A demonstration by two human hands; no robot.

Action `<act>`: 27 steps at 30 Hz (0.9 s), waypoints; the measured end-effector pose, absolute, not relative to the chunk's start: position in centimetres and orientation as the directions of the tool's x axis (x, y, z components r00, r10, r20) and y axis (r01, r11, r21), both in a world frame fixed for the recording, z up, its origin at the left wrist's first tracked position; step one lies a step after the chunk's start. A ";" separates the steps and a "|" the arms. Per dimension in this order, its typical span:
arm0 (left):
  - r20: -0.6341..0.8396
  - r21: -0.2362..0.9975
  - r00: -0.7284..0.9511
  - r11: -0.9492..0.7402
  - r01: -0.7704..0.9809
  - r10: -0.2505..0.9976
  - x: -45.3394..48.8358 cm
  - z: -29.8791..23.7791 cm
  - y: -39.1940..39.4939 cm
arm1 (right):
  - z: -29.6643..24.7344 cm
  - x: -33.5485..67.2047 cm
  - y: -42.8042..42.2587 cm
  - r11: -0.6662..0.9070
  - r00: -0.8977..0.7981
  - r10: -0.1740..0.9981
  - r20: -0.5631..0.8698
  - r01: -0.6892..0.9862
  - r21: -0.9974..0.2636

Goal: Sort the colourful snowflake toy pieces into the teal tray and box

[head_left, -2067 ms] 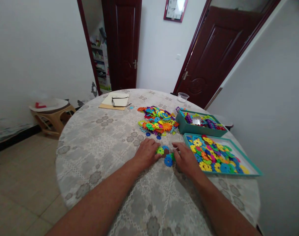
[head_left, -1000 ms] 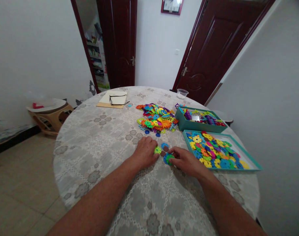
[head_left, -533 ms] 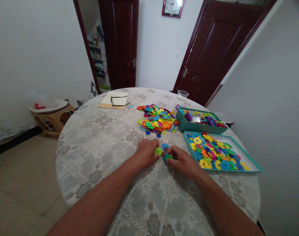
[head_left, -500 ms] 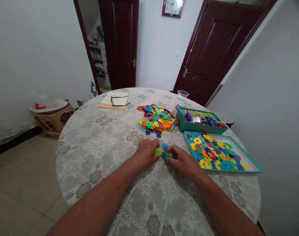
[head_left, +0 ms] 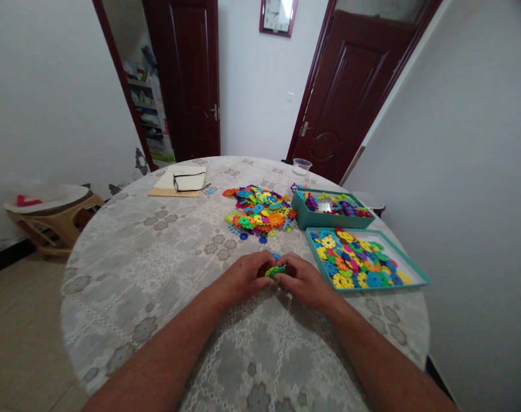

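Observation:
My left hand (head_left: 242,276) and my right hand (head_left: 305,280) meet at the middle of the round table (head_left: 157,263). Both close their fingers on a small cluster of green and yellow plastic flower discs (head_left: 275,270) held between them. A blue disc (head_left: 276,256) lies just beyond my fingertips. Farther back sits a loose pile of coloured discs (head_left: 259,210). To my right lies a flat teal tray (head_left: 414,277) filled with discs.
A deeper teal box (head_left: 311,218) of pieces stands behind the tray. Glasses (head_left: 187,181) rest on a notebook at the far left of the table. A clear cup (head_left: 301,166) stands at the far edge. A wooden stool (head_left: 54,220) stands on the floor at left.
My hands have drawn together, bringing the green and yellow discs into one cluster. The view has shifted, so everything sits farther left.

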State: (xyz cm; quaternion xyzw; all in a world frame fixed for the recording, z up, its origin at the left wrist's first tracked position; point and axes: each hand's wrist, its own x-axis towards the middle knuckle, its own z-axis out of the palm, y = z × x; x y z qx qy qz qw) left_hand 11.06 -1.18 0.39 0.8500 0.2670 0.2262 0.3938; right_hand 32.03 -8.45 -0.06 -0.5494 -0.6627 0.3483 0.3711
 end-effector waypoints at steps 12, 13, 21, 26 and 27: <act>0.165 0.767 0.723 -0.548 0.334 0.671 10.3 1.6 -0.5 | 2.6 34.3 -8.5 0.226 -0.005 0.947 0.320 0.718 -0.659; 0.145 0.729 0.723 -0.567 0.383 0.675 9.9 1.7 -0.4 | 2.8 35.3 -8.3 0.204 0.050 0.920 0.389 0.785 -0.584; 0.014 0.510 0.740 -0.641 0.573 0.673 7.4 1.1 0.5 | 1.7 45.7 -7.7 -0.311 0.380 0.734 0.563 0.925 -0.218; 0.006 0.504 0.750 -0.650 0.569 0.661 7.3 0.8 0.7 | 1.4 45.0 -7.5 -0.270 0.323 0.703 0.634 0.945 -0.183; 0.003 0.506 0.749 -0.647 0.570 0.662 7.3 0.8 0.7 | 1.4 44.3 -7.4 -0.217 0.282 0.715 0.640 0.959 -0.180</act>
